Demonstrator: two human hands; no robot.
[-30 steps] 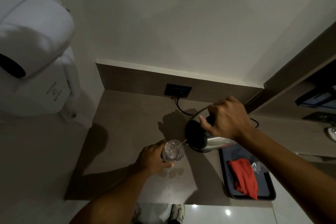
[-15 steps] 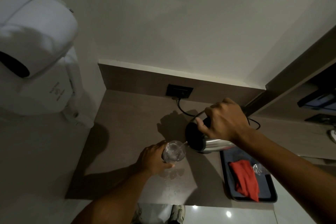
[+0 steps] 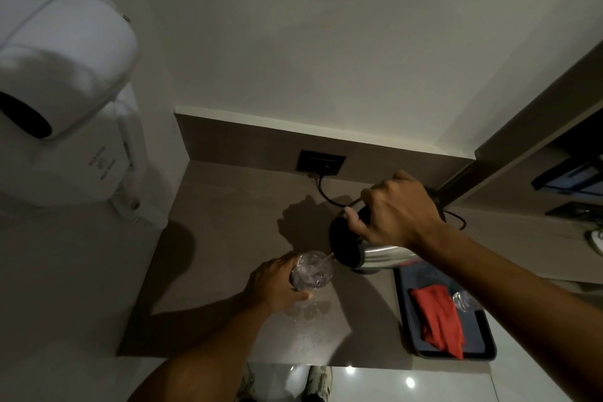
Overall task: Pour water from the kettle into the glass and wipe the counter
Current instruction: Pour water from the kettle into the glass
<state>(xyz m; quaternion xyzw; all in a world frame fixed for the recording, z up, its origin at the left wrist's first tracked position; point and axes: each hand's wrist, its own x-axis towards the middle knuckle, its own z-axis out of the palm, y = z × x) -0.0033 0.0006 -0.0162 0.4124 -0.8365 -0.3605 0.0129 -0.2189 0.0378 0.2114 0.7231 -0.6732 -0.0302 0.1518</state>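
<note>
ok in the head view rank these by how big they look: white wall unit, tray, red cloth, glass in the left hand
1. white wall unit, though it sits nearest the camera, which inflates it
2. tray
3. red cloth
4. glass, partly covered by the left hand

White wall-mounted hair dryer [image 3: 62, 91] is hanging at my upper left. Black wall socket [image 3: 321, 162] is sitting in the backsplash, a black cord [image 3: 326, 194] trailing down from it. Dark tray [image 3: 483, 351] is lying at my right, carrying a crumpled red cloth [image 3: 439, 316] and a second clear glass [image 3: 465, 300] beside it.
</note>
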